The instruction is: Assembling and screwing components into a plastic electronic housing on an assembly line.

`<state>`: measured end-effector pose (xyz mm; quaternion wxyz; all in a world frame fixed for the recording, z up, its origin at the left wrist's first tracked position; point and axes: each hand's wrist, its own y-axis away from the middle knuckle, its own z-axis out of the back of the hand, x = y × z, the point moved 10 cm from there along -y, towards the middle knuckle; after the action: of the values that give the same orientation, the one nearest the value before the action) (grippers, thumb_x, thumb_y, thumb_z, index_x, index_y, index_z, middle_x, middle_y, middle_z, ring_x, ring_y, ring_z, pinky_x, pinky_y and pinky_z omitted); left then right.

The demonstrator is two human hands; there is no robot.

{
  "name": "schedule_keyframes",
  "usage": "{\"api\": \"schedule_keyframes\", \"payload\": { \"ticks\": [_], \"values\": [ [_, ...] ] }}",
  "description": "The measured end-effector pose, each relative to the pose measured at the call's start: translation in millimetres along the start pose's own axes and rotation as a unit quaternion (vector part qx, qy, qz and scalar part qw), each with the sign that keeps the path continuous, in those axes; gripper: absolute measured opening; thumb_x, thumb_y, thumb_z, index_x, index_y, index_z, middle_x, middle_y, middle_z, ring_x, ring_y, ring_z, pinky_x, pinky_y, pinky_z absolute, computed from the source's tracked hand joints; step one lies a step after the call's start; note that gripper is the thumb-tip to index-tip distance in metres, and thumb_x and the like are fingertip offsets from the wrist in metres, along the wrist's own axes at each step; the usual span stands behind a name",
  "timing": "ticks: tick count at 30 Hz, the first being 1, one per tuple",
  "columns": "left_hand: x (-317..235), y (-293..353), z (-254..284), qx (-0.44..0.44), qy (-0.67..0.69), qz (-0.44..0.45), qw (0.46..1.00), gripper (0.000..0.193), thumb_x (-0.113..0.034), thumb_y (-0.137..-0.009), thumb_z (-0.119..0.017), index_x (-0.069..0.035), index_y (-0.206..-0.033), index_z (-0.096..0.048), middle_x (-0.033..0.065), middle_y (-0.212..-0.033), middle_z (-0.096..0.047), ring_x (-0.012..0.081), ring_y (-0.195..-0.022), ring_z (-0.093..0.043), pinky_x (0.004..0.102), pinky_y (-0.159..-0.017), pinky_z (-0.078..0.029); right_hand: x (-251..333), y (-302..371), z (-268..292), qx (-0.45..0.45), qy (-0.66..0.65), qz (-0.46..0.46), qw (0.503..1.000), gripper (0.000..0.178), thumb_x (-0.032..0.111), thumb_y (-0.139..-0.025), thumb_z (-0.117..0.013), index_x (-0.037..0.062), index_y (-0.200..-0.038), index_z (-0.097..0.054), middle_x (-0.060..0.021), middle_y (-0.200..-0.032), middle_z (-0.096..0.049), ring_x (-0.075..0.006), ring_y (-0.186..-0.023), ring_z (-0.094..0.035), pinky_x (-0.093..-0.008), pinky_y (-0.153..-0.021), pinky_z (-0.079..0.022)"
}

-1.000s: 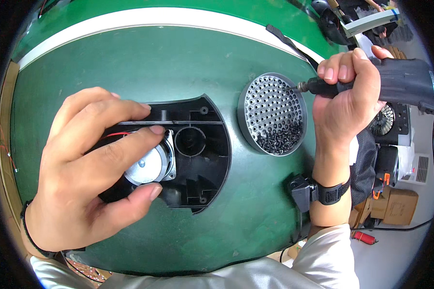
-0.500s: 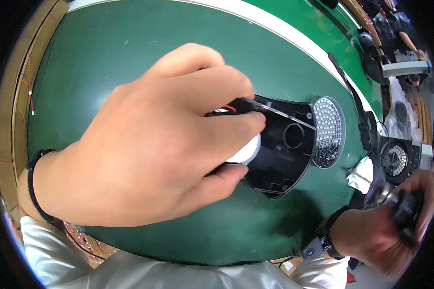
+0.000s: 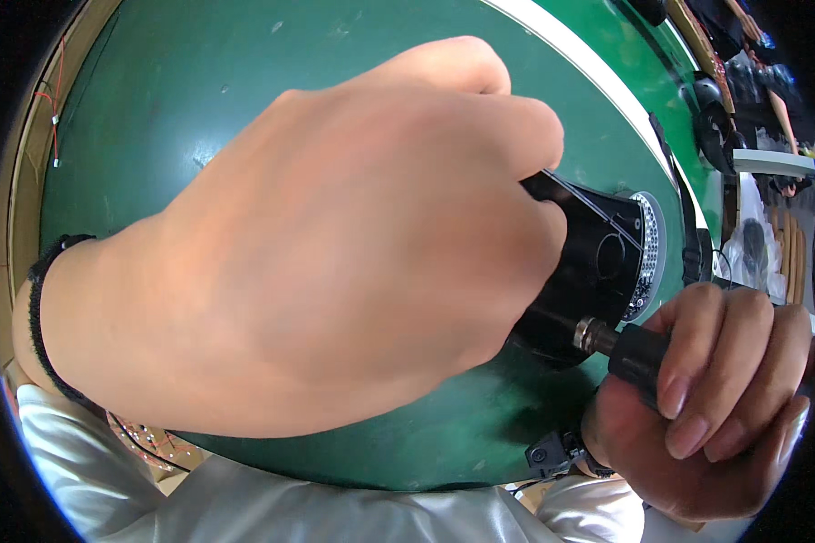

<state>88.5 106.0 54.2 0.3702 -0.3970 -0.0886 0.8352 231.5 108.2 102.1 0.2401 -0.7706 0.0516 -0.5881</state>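
Your left hand (image 3: 335,253) is clamped over the black plastic housing (image 3: 598,262) so it sits steady on the green mat (image 3: 154,100), while your right hand (image 3: 706,398) grips the electric screwdriver (image 3: 634,353) with its tip at the housing's lower edge.

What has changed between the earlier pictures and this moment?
The right hand brought the electric screwdriver from the far right, beside the round grille, down to the near edge of the black plastic housing. The left hand stayed pressed on the housing, on the green mat.
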Motion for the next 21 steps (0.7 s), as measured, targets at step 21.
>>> {"api": "schedule_keyframes", "payload": {
  "ticks": [21],
  "values": [
    [4, 0, -1, -0.013, -0.020, 0.007, 1.000, 0.050, -0.015, -0.064, -0.083, -0.002, -0.110, -0.070, 0.0182, -0.118, -0.062, 0.0349, -0.094, -0.060, 0.0447, -0.083, -0.051, -5, 13, -16, 0.097, 0.042, -0.040, 0.994, 0.011, 0.019, -0.104, -0.046, 0.0091, -0.107, -0.047, -0.0001, -0.075, -0.051, -0.0097, -0.068, -0.050, -0.0270, -0.076, -0.045]
  ]
}}
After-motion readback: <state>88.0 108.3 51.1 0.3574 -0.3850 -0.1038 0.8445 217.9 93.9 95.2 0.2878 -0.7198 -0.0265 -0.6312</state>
